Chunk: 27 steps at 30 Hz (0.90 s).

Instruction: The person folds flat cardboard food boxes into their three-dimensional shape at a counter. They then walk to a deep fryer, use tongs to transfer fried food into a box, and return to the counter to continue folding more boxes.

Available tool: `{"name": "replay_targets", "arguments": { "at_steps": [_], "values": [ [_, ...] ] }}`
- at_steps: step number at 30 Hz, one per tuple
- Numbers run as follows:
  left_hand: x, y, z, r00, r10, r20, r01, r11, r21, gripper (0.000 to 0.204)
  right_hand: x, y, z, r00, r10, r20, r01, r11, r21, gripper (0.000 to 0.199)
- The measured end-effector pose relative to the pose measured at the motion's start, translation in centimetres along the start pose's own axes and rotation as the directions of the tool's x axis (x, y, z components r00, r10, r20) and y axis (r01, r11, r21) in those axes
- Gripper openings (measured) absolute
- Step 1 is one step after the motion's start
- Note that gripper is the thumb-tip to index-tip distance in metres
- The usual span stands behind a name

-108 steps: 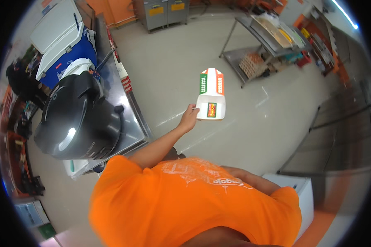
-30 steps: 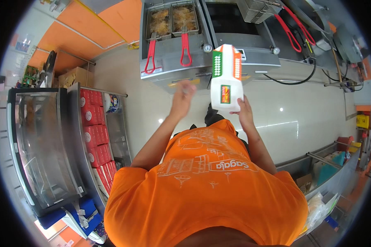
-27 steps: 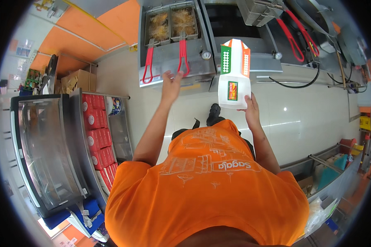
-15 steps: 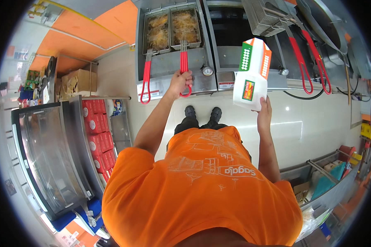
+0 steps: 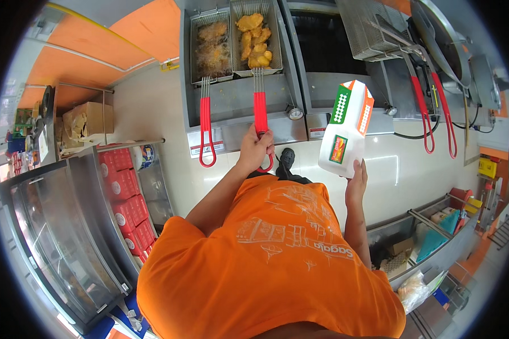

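Note:
My left hand (image 5: 256, 148) is closed round the red handle of a wire fryer basket (image 5: 259, 82). Golden fried pieces (image 5: 259, 55) lie in that basket, which is raised out of the oil at the deep fryer. Beside it a second fryer basket (image 5: 205, 87) sits in bubbling oil, its pieces half covered by foam; its red handle hangs free. On the right, my right hand (image 5: 356, 178) grips the lower end of a white paper carton (image 5: 352, 127) with green and orange patches. The carton is held upright over the floor in front of the fryer; whether anything is inside is hidden.
A dark second fryer vat (image 5: 322, 48) adjoins on the right, with an empty-looking wire basket (image 5: 373, 39) and red handles beyond. A steel shelf with red boxes (image 5: 124, 183) and a glass-fronted cabinet (image 5: 56, 226) stand left. A steel counter (image 5: 435, 243) stands right.
My left hand has lifted its basket out of the oil, so the fried pieces now show clearly. The other basket stays in the oil. The carton remains in my right hand.

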<state>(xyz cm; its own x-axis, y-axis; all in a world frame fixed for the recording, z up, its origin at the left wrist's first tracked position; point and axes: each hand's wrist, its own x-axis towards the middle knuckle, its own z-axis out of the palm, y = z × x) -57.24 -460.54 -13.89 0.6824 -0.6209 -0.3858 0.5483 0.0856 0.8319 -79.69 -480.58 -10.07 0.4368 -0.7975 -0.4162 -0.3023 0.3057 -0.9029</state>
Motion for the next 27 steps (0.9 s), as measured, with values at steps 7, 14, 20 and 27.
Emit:
{"name": "replay_targets", "arguments": {
  "at_steps": [7,14,20,27],
  "values": [
    [1.3,0.4,-1.0,1.0,-0.016,0.026,0.016,1.0,-0.022,0.01,-0.6,0.3,1.8,1.0,0.018,-0.024,-0.018,0.999,0.028,0.058],
    [3.4,1.1,-1.0,0.997,-0.076,0.0,0.076,0.996,-0.049,0.011,-1.3,-0.9,4.3,1.0,0.014,-0.018,-0.013,0.999,0.035,0.055],
    [1.7,3.5,0.3,0.999,-0.037,0.012,0.038,0.999,-0.04,0.01,-1.5,-1.0,4.2,0.997,0.046,-0.055,-0.046,0.999,-0.008,0.055],
    [2.2,1.5,0.5,0.998,-0.061,0.002,0.061,0.998,-0.033,0.011,-1.5,-1.8,4.8,0.998,0.052,-0.04,-0.052,0.999,-0.005,0.053]
  ]
}}
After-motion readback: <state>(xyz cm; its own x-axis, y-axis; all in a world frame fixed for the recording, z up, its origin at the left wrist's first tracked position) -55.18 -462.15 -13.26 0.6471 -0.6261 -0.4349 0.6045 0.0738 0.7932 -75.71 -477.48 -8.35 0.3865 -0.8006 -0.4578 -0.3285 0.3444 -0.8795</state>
